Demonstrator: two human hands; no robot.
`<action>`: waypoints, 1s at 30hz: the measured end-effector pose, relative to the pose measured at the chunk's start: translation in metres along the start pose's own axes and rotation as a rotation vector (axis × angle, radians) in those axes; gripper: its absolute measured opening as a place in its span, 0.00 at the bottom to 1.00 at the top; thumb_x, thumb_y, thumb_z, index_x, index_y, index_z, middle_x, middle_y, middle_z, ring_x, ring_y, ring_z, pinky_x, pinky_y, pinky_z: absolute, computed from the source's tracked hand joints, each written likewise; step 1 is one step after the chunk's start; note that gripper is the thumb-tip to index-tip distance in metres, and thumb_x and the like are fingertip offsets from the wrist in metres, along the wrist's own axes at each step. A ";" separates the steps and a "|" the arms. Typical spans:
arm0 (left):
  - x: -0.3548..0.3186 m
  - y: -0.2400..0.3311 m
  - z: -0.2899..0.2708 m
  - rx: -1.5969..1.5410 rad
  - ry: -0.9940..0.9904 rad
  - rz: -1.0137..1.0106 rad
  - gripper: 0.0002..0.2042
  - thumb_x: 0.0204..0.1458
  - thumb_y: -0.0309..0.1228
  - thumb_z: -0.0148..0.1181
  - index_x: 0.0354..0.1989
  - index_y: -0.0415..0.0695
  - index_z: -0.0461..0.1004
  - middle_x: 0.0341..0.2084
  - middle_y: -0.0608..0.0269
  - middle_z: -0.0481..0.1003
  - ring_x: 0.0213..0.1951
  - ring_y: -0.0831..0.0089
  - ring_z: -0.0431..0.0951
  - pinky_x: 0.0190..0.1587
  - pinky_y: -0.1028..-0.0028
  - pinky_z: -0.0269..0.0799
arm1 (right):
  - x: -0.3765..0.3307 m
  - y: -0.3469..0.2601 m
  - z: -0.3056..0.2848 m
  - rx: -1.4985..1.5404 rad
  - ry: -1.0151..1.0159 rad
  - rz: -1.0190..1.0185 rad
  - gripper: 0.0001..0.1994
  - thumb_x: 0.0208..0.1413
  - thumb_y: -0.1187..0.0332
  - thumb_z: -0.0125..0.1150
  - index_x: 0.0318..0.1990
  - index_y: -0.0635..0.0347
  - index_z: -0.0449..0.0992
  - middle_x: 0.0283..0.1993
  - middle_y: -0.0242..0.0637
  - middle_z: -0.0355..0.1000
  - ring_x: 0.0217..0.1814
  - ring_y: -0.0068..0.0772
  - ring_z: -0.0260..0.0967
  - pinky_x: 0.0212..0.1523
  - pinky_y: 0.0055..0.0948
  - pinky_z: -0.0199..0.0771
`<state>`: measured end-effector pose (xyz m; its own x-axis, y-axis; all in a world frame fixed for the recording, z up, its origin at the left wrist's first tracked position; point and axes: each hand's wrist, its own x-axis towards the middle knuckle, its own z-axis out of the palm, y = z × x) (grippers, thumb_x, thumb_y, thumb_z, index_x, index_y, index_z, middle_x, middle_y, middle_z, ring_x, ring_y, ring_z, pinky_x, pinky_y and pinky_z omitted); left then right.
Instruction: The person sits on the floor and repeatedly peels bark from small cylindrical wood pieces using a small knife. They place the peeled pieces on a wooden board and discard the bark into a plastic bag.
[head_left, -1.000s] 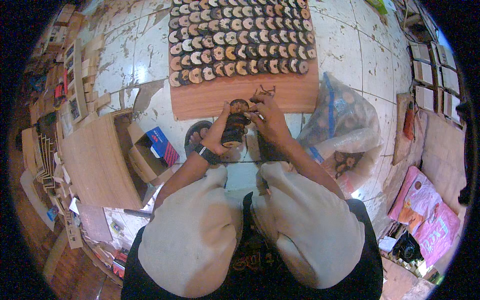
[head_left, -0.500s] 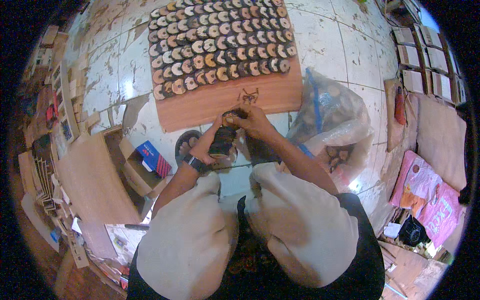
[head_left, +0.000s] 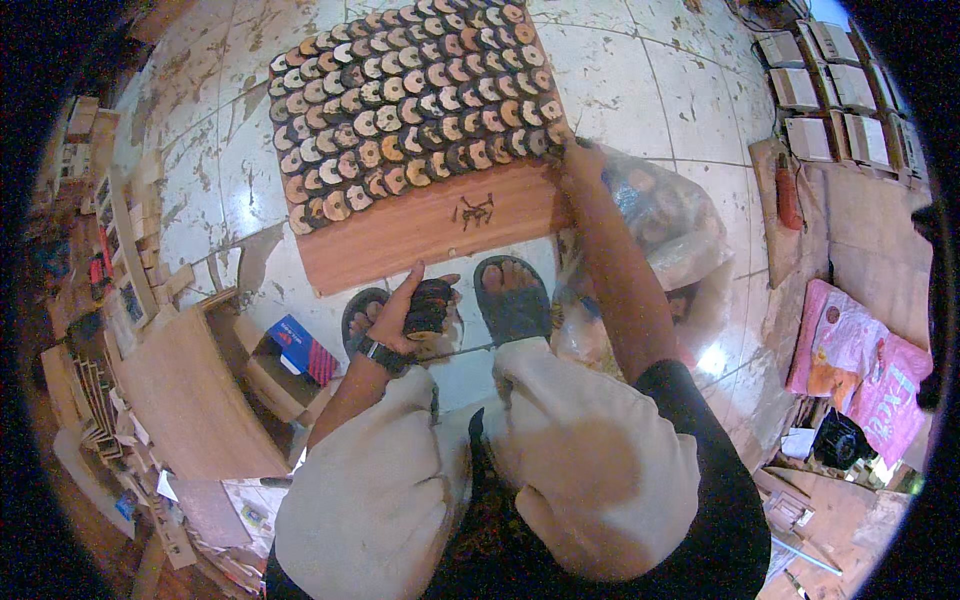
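The left hand (head_left: 405, 312) stays near, fingers curled shut, forearm bent, a watch on its wrist. The right hand (head_left: 578, 160) stretches far, arm straight, its fingertips pressed down.

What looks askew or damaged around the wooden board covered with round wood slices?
Nothing is spilled. The overlapping round wood slices lie in tidy rows on the reddish wooden board; only the white tiled floor looks worn and stained.

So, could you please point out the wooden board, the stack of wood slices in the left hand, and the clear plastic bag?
wooden board (head_left: 400, 232), head view, bare lower strip.
stack of wood slices (head_left: 430, 308), head view, its side.
clear plastic bag (head_left: 675, 225), head view, bulging middle.
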<state>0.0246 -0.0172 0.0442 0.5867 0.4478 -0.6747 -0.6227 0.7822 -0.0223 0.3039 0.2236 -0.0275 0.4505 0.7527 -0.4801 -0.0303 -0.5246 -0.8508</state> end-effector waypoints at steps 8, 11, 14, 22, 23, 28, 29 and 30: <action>-0.006 -0.002 0.001 -0.077 0.015 0.083 0.27 0.57 0.50 0.46 0.51 0.36 0.68 0.34 0.53 0.76 0.30 0.64 0.79 0.29 0.69 0.79 | 0.021 0.026 -0.003 -0.531 0.166 -0.258 0.15 0.56 0.62 0.58 0.39 0.68 0.72 0.33 0.45 0.73 0.29 0.37 0.73 0.22 0.33 0.74; -0.007 0.001 -0.001 -0.098 -0.010 0.158 0.26 0.57 0.49 0.46 0.52 0.37 0.68 0.36 0.51 0.76 0.33 0.61 0.79 0.31 0.66 0.79 | -0.007 0.021 -0.001 -0.370 0.211 -0.369 0.14 0.55 0.63 0.57 0.37 0.68 0.74 0.31 0.40 0.73 0.29 0.33 0.72 0.25 0.33 0.73; -0.006 0.004 -0.005 -0.118 -0.048 0.187 0.26 0.58 0.49 0.45 0.54 0.39 0.65 0.39 0.48 0.75 0.33 0.61 0.79 0.30 0.66 0.79 | -0.066 0.028 -0.021 -0.505 -0.070 -0.515 0.12 0.55 0.65 0.56 0.40 0.66 0.74 0.34 0.39 0.73 0.30 0.33 0.72 0.31 0.33 0.73; -0.006 0.007 -0.016 -0.130 -0.133 0.198 0.25 0.59 0.51 0.42 0.54 0.43 0.65 0.43 0.47 0.74 0.29 0.59 0.80 0.28 0.66 0.79 | -0.122 0.042 0.010 -0.880 -0.431 -0.769 0.13 0.56 0.66 0.53 0.47 0.62 0.72 0.43 0.49 0.71 0.43 0.51 0.70 0.44 0.42 0.70; -0.007 0.008 -0.017 -0.135 -0.127 0.205 0.25 0.59 0.51 0.42 0.54 0.44 0.65 0.44 0.48 0.74 0.29 0.59 0.80 0.28 0.66 0.79 | -0.121 0.040 0.011 -0.919 -0.447 -0.721 0.13 0.56 0.66 0.53 0.46 0.62 0.72 0.44 0.49 0.70 0.44 0.51 0.69 0.45 0.42 0.70; -0.003 0.007 -0.023 -0.103 -0.134 0.238 0.25 0.58 0.55 0.43 0.52 0.47 0.67 0.44 0.51 0.74 0.31 0.61 0.80 0.28 0.65 0.79 | -0.121 0.044 0.004 -1.000 -0.403 -0.854 0.13 0.58 0.65 0.51 0.45 0.63 0.71 0.44 0.49 0.70 0.46 0.52 0.67 0.45 0.43 0.68; -0.002 0.007 -0.024 -0.088 -0.114 0.236 0.25 0.57 0.55 0.43 0.52 0.47 0.67 0.44 0.51 0.74 0.31 0.61 0.80 0.28 0.65 0.79 | -0.121 0.045 0.003 -0.965 -0.378 -0.973 0.13 0.58 0.65 0.51 0.45 0.63 0.71 0.44 0.50 0.70 0.45 0.53 0.67 0.45 0.43 0.67; -0.001 0.006 -0.025 -0.089 -0.108 0.233 0.26 0.57 0.55 0.43 0.52 0.47 0.67 0.44 0.51 0.74 0.31 0.61 0.80 0.29 0.64 0.79 | -0.122 0.048 0.001 -0.842 -0.395 -0.814 0.11 0.59 0.67 0.50 0.44 0.65 0.70 0.44 0.51 0.69 0.45 0.52 0.67 0.46 0.42 0.67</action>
<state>0.0076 -0.0234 0.0265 0.4708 0.6588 -0.5868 -0.7876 0.6136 0.0569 0.2469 0.1068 -0.0093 -0.2350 0.9715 -0.0311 0.7823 0.1701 -0.5992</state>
